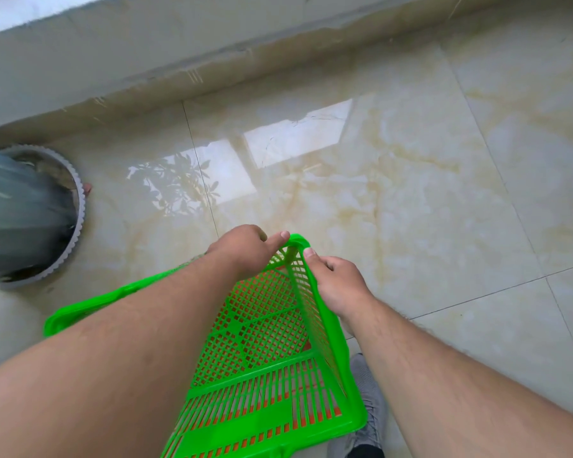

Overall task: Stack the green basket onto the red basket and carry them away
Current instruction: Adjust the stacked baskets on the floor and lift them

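place: looks like a home, maybe a balcony or entry | floor: my feet are on glossy beige marble-look tiles [411, 200] mirroring a bright window and plant leaves | edge: raised tiled step [146, 51] along the far side | left: grey planter pot [76, 206] with scalloped rim | foot: my grey sneaker [368, 401]

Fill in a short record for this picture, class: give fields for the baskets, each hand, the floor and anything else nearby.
baskets: green slotted plastic basket nested over red plastic basket, red showing only through the slots
left hand: gripping the far corner rim of the green basket
right hand: gripping the same corner's right side
floor: glossy cream marble-pattern tiles
nearby: grey ribbed round pot at left; grey knit shoe below the baskets
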Motion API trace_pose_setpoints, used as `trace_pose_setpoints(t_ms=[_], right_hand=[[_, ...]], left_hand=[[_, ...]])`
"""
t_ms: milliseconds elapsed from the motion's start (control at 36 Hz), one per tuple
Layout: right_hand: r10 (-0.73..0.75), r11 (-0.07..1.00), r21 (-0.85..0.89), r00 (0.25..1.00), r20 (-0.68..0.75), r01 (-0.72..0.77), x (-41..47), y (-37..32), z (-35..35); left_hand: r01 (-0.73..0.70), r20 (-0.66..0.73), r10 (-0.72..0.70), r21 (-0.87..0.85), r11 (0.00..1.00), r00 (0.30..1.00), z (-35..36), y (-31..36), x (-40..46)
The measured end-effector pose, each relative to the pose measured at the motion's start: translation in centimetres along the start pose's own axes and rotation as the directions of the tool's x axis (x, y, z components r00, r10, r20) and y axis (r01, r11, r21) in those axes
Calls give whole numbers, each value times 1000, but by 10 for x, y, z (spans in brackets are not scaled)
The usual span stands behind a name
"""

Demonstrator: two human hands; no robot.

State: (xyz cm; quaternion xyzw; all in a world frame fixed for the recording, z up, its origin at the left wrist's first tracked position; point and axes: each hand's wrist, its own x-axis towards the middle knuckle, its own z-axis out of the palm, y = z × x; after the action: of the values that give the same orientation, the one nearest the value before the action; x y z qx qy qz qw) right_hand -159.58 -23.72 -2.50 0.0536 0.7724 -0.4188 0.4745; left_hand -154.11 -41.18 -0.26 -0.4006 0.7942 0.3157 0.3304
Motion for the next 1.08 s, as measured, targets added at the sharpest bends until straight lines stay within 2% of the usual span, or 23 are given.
trace_pose_setpoints(t_ms=[444,806,944,1083], right_hand=[[23,999,41,999,28,-24,9,4,0],[5,997,75,1000,-15,-4,14,11,6],[-23,1000,5,997,-77,24,17,14,10],[-39,999,8,998,-47,40,13,16,6]], left_hand=[[-36,14,36,8,999,999,8,-8,19],[-58,-54,60,42,997,997,12,-7,15],[-38,-116,50,100,994,992,18,-1,11],[-39,-156,69,190,981,985,18,-2,4]])
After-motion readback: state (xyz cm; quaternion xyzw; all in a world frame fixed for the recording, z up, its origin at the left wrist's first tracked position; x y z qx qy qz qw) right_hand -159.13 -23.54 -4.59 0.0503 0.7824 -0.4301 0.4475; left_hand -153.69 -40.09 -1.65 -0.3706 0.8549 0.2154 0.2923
